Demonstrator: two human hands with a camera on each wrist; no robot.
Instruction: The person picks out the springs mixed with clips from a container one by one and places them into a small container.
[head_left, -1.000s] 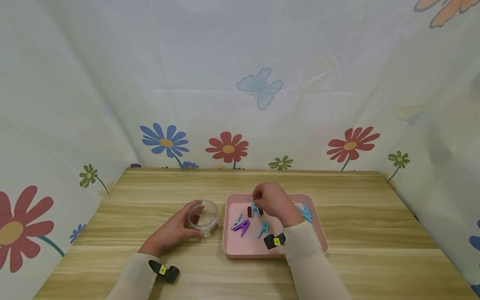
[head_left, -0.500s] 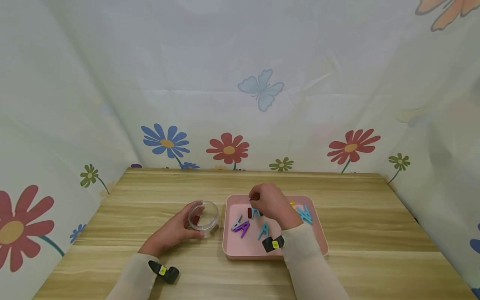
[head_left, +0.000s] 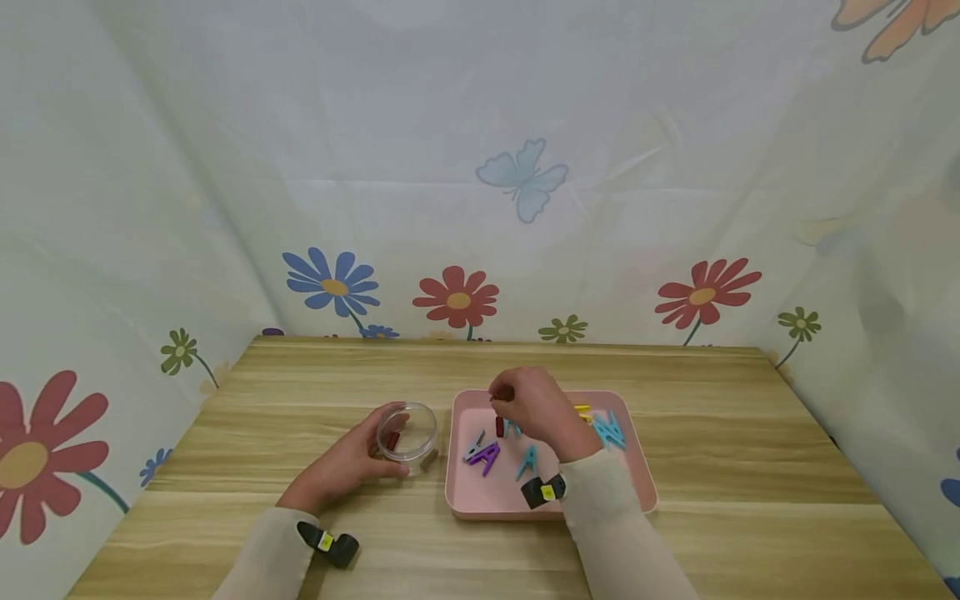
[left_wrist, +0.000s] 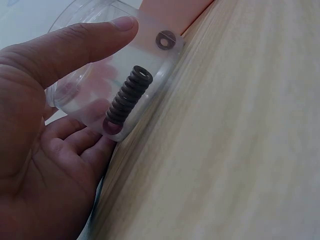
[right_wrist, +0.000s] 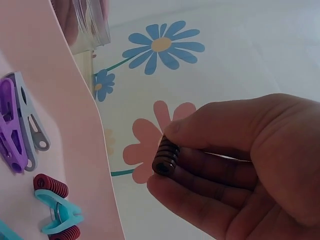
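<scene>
My left hand (head_left: 352, 457) grips a clear plastic jar (head_left: 420, 451) standing on the table, thumb on the near side. Inside the jar, a dark coil spring (left_wrist: 129, 95) leans near the wall and another spring (left_wrist: 165, 40) shows end-on in the left wrist view. Over the back of the pink tray (head_left: 468, 499), my right hand (head_left: 538, 407) pinches a dark coil spring (right_wrist: 166, 156) between thumb and fingers. Below it in the tray lie red springs (right_wrist: 52, 185) beside a light blue clothespin (right_wrist: 59, 212).
The tray also holds a purple clothespin (head_left: 487, 457), a grey clothespin (head_left: 474, 448), more blue clothespins (head_left: 609, 428) and a yellow piece (head_left: 582, 408) partly behind the right hand. A flowered curtain (head_left: 517, 250) rises behind the wooden table (head_left: 337, 367).
My right hand has moved left, lifting the spring from near the blue clothespin in the tray. The left hand and jar have stayed in place.
</scene>
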